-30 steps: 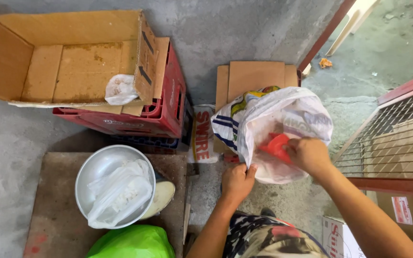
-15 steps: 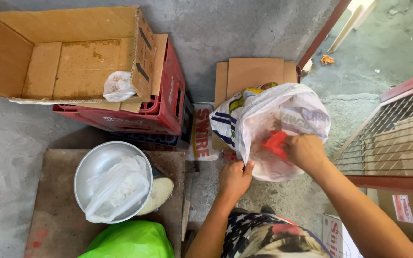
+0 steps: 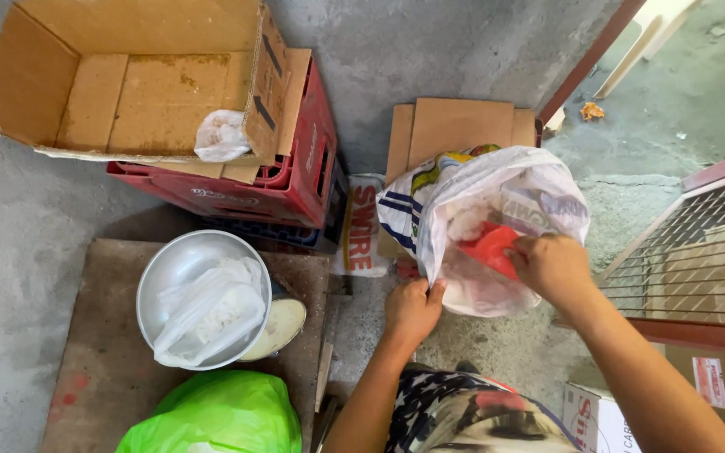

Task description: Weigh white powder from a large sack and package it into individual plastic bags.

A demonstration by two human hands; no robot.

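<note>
Left hand point(image 3: 411, 309) pinches the near rim of the translucent white plastic bag point(image 3: 509, 210) on the concrete floor, while the right hand point(image 3: 554, 267), fingers closed, grips the red plastic scoop point(image 3: 487, 247) inside its mouth, lying just leftward.
</note>
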